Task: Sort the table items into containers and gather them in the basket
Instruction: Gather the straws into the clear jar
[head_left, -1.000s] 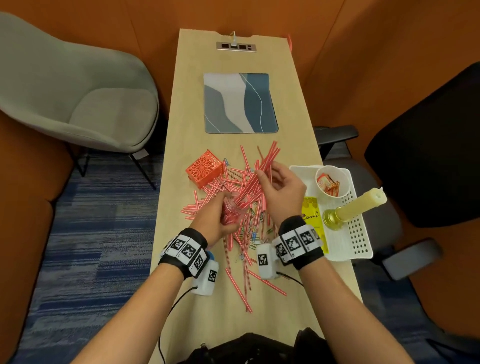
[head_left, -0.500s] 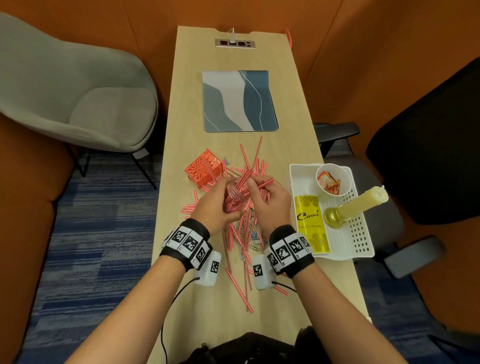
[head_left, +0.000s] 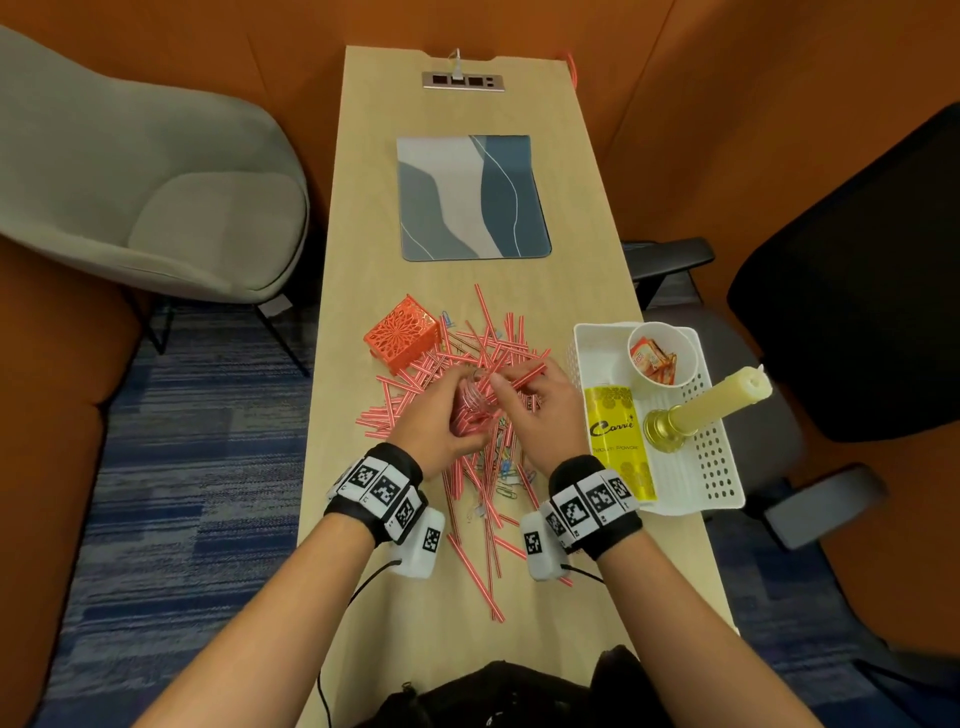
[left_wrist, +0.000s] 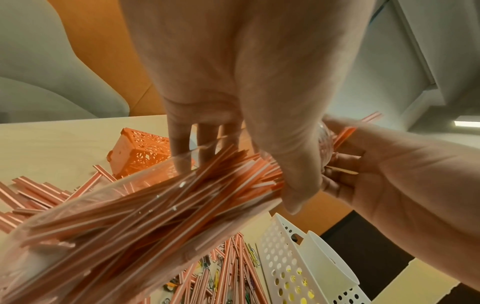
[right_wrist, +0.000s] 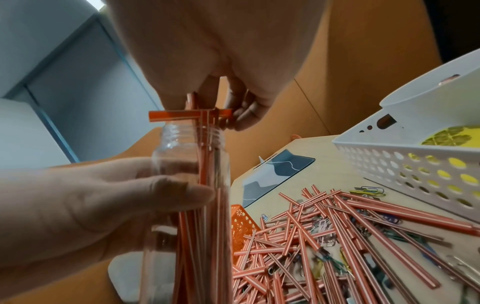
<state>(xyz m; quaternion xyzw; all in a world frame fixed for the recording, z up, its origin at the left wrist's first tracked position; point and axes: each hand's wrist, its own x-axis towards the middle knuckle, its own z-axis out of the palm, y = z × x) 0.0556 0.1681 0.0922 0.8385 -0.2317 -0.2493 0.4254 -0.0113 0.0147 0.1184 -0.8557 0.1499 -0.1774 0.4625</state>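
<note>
Right wrist view shows the right hand (right_wrist: 207, 102) pinching a few striped sticks (right_wrist: 205, 131) at the mouth of a clear bottle (right_wrist: 187, 185), which the left hand (right_wrist: 85, 207) grips above the tabletop (head_left: 467, 291); one stick lies crosswise, so square it up first.

right hand (head_left: 535, 410) now feeding picked-up straws (right_wrist: 205, 131) into bottle (right_wrist: 189, 185), formerly raised apart
</note>
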